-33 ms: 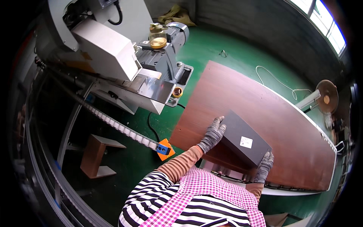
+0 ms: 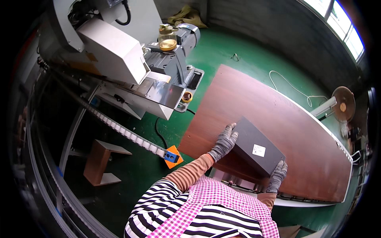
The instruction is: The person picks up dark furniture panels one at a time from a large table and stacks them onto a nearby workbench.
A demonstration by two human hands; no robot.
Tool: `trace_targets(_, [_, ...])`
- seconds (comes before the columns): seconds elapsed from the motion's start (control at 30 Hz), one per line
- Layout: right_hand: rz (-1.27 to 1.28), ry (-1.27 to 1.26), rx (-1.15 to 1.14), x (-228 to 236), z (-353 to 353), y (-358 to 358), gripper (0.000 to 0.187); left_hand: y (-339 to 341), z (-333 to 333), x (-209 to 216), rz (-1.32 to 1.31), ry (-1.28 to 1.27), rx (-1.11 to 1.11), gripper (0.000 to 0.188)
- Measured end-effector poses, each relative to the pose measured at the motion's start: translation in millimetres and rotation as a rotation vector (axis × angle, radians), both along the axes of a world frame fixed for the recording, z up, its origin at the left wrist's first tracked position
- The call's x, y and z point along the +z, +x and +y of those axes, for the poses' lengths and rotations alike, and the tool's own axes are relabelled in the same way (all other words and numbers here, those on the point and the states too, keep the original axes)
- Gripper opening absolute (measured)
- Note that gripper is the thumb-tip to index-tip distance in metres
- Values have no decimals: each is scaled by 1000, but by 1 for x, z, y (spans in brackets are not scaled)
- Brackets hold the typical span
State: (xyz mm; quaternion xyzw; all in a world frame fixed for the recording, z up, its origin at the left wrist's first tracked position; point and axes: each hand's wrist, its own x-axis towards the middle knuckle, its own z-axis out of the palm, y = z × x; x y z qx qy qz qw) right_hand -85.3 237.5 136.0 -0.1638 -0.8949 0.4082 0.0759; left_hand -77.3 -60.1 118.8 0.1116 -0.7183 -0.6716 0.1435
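A dark grey rectangular box-shaped piece (image 2: pixel 251 137) lies slantwise over the near side of a red-brown wooden tabletop (image 2: pixel 238 95). A white printed label (image 2: pixel 259 150) sticks to its upper face. My left hand (image 2: pixel 224 142), in a grey knitted glove, grips the left end with its fingers over the edge. At the right end my right hand (image 2: pixel 278 172), gloved alike, is closed round the near corner. The undersides of both hands are hidden, as is the bottom of the piece.
A machine with a white housing (image 2: pixel 115 49) and a grey motor (image 2: pixel 170 59) stands at the far left. A roller rail (image 2: pixel 127 133) ends at an orange and blue block (image 2: pixel 172 156). A U-shaped brown panel piece (image 2: pixel 99 162) sits low at the left. A round fan (image 2: pixel 343 104) stands at right.
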Motion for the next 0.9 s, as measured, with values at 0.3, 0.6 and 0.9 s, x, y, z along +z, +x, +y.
trace_targets(0.3, [128, -235, 68, -23, 15, 9, 43, -5, 2, -2, 62, -171, -1, 44])
trace_targets(0.6, [18, -249, 77, -25, 42, 15, 41, 3, -54, -7, 198, 122, 184, 22])
trace_targets(0.9, [-38, -606, -380, -48, 113, 35, 44, 44, -300, -31, 299, 484, 1147, 43])
